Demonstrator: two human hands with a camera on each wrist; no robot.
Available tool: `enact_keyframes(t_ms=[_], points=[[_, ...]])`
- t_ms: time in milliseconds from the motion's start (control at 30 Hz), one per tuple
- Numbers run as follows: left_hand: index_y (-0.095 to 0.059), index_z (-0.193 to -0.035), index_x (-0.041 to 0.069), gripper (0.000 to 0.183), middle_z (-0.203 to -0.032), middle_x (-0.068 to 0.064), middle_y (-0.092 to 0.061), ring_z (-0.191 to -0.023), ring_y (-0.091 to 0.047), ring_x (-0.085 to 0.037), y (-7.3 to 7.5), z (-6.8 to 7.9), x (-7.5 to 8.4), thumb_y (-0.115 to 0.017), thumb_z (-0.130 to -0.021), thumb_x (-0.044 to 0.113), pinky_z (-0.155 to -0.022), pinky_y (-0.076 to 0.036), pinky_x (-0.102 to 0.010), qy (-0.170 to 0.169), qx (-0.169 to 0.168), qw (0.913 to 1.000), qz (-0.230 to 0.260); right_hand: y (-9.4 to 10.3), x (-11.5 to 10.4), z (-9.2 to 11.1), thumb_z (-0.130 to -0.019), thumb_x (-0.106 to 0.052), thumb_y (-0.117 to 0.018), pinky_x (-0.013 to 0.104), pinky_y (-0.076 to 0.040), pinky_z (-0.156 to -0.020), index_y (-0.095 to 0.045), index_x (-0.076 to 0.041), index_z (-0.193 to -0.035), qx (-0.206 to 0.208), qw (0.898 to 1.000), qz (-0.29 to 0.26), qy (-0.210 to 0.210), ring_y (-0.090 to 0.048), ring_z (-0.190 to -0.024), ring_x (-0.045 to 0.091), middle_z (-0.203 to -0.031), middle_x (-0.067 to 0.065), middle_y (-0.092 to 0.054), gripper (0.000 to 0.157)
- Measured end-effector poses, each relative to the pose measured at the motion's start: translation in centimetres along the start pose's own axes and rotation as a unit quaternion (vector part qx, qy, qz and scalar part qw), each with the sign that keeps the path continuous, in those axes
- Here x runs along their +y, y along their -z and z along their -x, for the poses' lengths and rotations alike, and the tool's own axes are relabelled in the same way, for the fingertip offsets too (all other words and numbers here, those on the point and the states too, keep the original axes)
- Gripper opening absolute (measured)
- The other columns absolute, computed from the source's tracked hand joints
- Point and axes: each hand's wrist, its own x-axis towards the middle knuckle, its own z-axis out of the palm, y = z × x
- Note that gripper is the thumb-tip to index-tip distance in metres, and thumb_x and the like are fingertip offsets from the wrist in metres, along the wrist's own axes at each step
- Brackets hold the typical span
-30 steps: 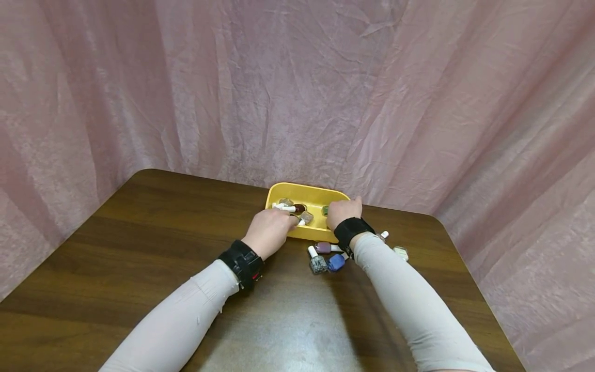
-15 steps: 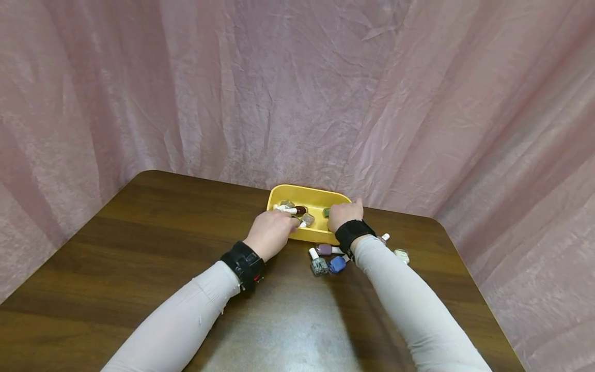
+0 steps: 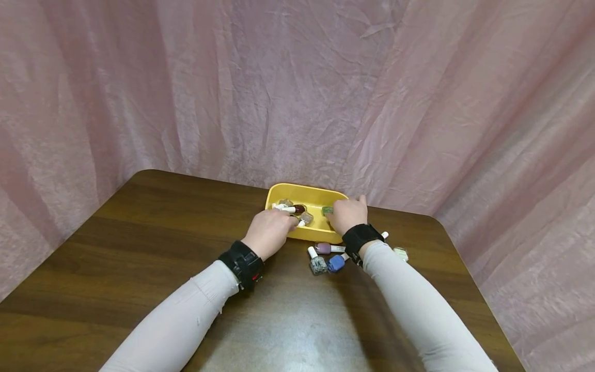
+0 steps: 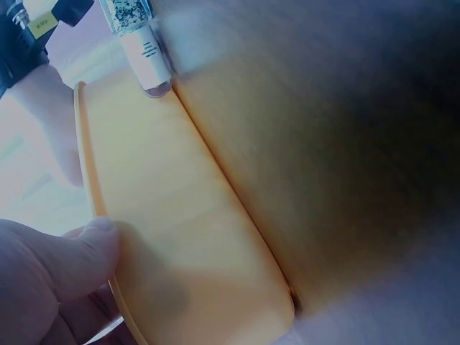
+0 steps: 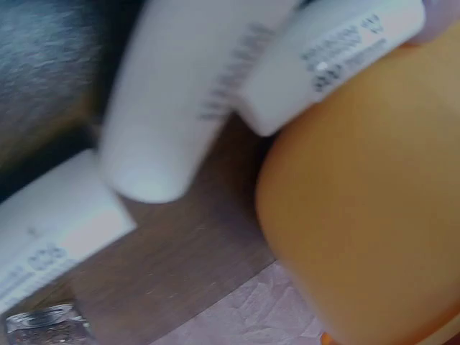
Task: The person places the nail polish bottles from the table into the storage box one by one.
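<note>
My left hand [image 3: 268, 232] grips the near left rim of a yellow plastic bin [image 3: 311, 234]. In the left wrist view its thumb [image 4: 86, 251] presses the outside of the wall, with the fingers over the rim. Over the bin's right end is my right hand [image 3: 349, 216], its fingertips reaching inside, right at a green nail polish bottle [image 3: 327, 211]. The hand's back hides most of its fingers, so I cannot tell whether they pinch the bottle. In the bin's left part lie a dark red nail polish [image 3: 299, 208], a clear glittery one [image 3: 306, 218] and white caps.
In front of the bin lie a purple nail polish [image 3: 323, 248], a speckled one [image 3: 318, 265] and a blue one [image 3: 336, 263]. A pale bottle [image 3: 401, 253] lies further right, beside my sleeve. Behind the brown table [image 3: 139, 258] hangs a pink curtain [image 3: 297, 93].
My right hand has shifted slightly right, and more of the green nail polish bottle shows at its fingertips. The left hand keeps its hold on the bin's rim.
</note>
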Motion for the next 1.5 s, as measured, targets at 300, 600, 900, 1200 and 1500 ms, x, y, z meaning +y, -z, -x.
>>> enact_keyframes(t_ms=[300,600,900,1200,1500], points=[[-0.086,-0.106,0.015,0.010,-0.099,-0.004,-0.082,-0.089,-0.076,-0.029,0.3,0.1,0.2,-0.078,-0.103,0.019,-0.078,-0.062,-0.048,0.002,-0.010,0.9999,0.000,-0.3,0.6,1.1,-0.104,-0.034,-0.079,0.053,-0.042,-0.094,-0.074,-0.012,-0.082,0.093,0.995,-0.025,0.029,-0.069,-0.088,0.034,-0.078,0.007,-0.066,0.032],[-0.086,-0.104,0.016,0.009,-0.099,-0.004,-0.082,-0.089,-0.076,-0.030,0.1,0.0,0.2,-0.078,-0.102,0.019,-0.078,-0.062,-0.049,0.006,-0.008,0.9999,0.002,-0.2,1.2,2.3,-0.108,-0.039,-0.074,0.059,-0.043,-0.113,-0.080,-0.007,-0.115,0.105,0.992,-0.045,0.045,-0.071,-0.116,0.038,-0.112,0.014,-0.078,0.034],[-0.086,-0.106,0.016,0.009,-0.101,-0.005,-0.082,-0.090,-0.076,-0.030,0.3,0.0,0.2,-0.078,-0.102,0.018,-0.078,-0.062,-0.049,0.004,-0.008,1.0000,0.001,-0.2,1.6,3.6,-0.107,-0.048,-0.072,0.057,-0.040,-0.120,-0.068,-0.006,-0.148,0.117,0.989,-0.043,0.076,-0.064,-0.135,0.038,-0.146,0.017,-0.069,0.059],[-0.086,-0.106,0.016,0.009,-0.099,-0.005,-0.082,-0.089,-0.076,-0.030,0.3,0.0,0.3,-0.079,-0.102,0.018,-0.077,-0.062,-0.049,0.002,-0.005,1.0000,0.001,-0.2,2.0,4.8,-0.106,-0.050,-0.073,0.061,-0.034,-0.125,-0.055,-0.003,-0.159,0.125,0.986,-0.067,0.091,-0.054,-0.145,0.042,-0.159,0.022,-0.057,0.073],[-0.087,-0.108,0.016,0.010,-0.101,-0.004,-0.082,-0.090,-0.076,-0.030,-0.1,-0.2,0.0,-0.078,-0.103,0.018,-0.078,-0.062,-0.047,0.003,-0.011,0.9999,-0.002,0.2,2.3,6.6,-0.108,-0.052,-0.067,0.061,-0.031,-0.128,-0.052,-0.003,-0.162,0.119,0.987,-0.057,0.094,-0.051,-0.149,0.042,-0.164,0.020,-0.053,0.075]])
